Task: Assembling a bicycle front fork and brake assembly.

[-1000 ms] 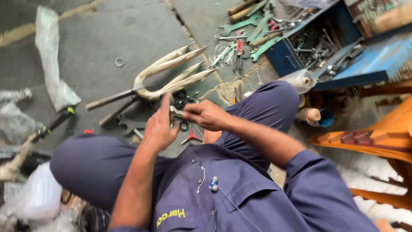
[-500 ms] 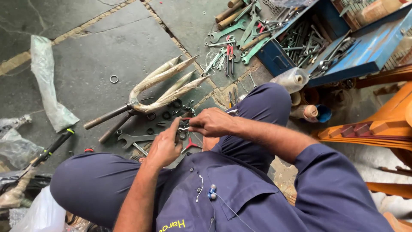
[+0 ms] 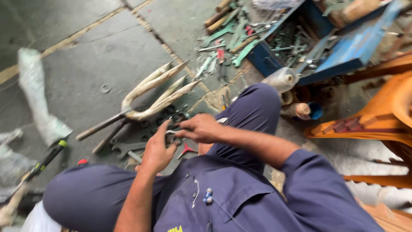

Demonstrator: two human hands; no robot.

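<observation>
Left hand (image 3: 156,152) and right hand (image 3: 198,128) both pinching what looks like 1 small metal part (image 3: 171,132), held above the grey concrete floor (image 3: 94,56), just beside 2 pale bicycle forks (image 3: 154,92), open blue metal toolbox (image 3: 343,56) well apart

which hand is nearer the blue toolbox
Right. The right hand lies on the side toward the blue toolbox, though well short of it; the left hand sits beside it, further from the box.
</observation>
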